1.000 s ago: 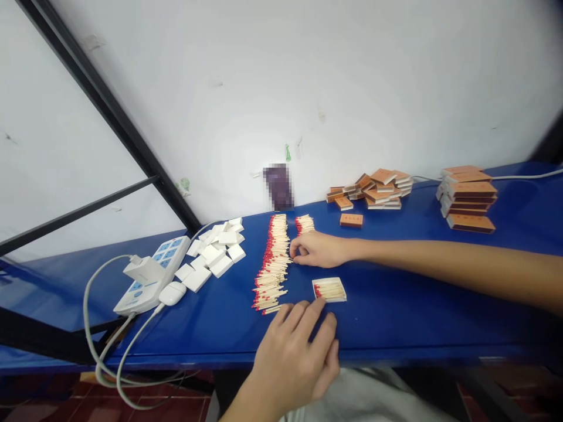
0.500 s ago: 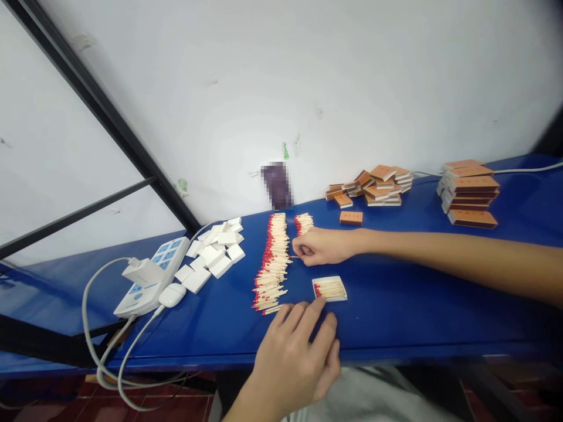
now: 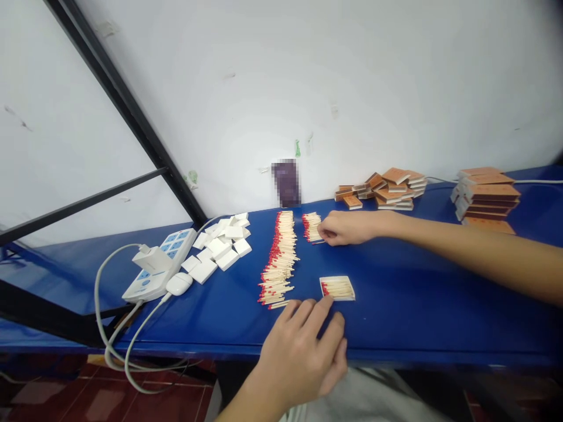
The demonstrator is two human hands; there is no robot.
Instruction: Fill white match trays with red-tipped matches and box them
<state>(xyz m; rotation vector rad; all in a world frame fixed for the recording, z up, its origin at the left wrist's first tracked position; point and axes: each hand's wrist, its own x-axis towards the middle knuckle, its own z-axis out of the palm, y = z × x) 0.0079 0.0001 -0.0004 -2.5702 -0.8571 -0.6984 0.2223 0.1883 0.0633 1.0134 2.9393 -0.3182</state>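
Note:
My left hand [image 3: 303,349] lies flat on the blue table [image 3: 417,305] near its front edge, fingers apart, a fingertip touching the corner of a white tray of matches [image 3: 338,288]. My right hand [image 3: 345,227] reaches across to a small bundle of red-tipped matches [image 3: 311,226] at the back, its fingers curled and pinched at the bundle's right end. A long row of red-tipped matches [image 3: 280,258] lies between the two hands and to their left.
White matchbox trays [image 3: 222,249] are heaped left of the row. A white power strip [image 3: 160,266] with plugs and grey cables sits further left. Orange matchbox sleeves [image 3: 387,187] and a taller stack [image 3: 486,196] stand at the back right. A black metal frame [image 3: 127,111] crosses the wall.
My right hand has moved from the middle of the long match row back and right to the small bundle. My left hand has stayed put. The camera has shifted slightly.

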